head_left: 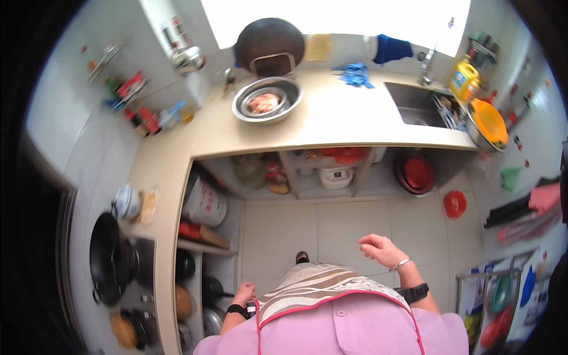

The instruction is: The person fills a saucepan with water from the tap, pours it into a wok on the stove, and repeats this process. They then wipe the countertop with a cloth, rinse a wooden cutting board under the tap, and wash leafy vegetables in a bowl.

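Note:
My left hand [244,293] hangs low beside the apron [319,287], near the open shelves on the left, its fingers loosely apart with nothing in them. Above the floor on the other side, my right hand [381,251] is raised with fingers relaxed and slightly bent, also holding nothing. Neither hand touches the counter [331,127] ahead. On that counter stands a large metal bowl [239,112] with a smaller one nested inside. Pinkish raw-looking meat [265,103] lies in the inner bowl.
A dark wok-shaped pan [269,41] leans behind the bowls. Blue gloves or cloth [356,76] lie left of the sink [411,106]. An orange colander [489,121] sits at the right corner. A black wok [106,260] is at left; a red basin [455,204] is on the floor.

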A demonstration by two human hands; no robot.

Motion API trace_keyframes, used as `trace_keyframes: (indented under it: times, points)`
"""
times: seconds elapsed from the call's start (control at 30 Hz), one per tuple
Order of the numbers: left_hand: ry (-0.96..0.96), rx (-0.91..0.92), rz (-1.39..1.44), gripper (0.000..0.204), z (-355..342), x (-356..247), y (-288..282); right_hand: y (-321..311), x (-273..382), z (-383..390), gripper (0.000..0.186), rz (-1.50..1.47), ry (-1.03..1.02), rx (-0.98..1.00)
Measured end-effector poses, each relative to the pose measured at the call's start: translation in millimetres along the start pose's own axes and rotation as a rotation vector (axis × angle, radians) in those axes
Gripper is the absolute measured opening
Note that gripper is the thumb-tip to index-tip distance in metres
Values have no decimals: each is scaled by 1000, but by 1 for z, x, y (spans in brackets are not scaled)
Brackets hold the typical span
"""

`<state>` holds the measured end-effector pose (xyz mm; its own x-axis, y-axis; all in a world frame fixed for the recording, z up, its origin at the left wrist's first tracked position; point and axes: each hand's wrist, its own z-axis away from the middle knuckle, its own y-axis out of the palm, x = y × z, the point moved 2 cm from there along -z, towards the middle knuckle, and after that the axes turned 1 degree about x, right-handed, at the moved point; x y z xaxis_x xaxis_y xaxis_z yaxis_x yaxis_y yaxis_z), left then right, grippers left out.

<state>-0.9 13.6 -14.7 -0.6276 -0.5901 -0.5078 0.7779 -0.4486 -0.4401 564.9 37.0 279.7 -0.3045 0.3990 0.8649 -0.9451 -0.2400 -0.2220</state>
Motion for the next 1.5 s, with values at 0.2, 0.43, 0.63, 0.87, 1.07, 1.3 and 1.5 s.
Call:
trace_keyframes:
  times: [0.2,0.43,0.63,0.87,1.07,1.3,1.5]
  points:
    - [41,-131,386,28,-47,-193,-86,-18,26,-33,32,-44,-26,-162]
    - [292,-102,604,29,-83,-360,-121,-81,30,-74,30,-19,6,-239]
    - [521,-362,642,35,-58,-466,-205,-133,53,-150,29,69,-128,-227]
    - [876,-616,757,49,-29,-542,-332,-149,85,-203,26,-176,-113,-111]
    - [956,-669,793,55,-80,-626,-441,-135,100,-238,21,-349,-13,-354]
    - [861,-743,802,71,-165,-694,-560,-86,130,-287,18,-436,-39,-460]
    - [846,-851,760,80,-236,-725,-635,-46,143,-303,17,-540,100,-576]
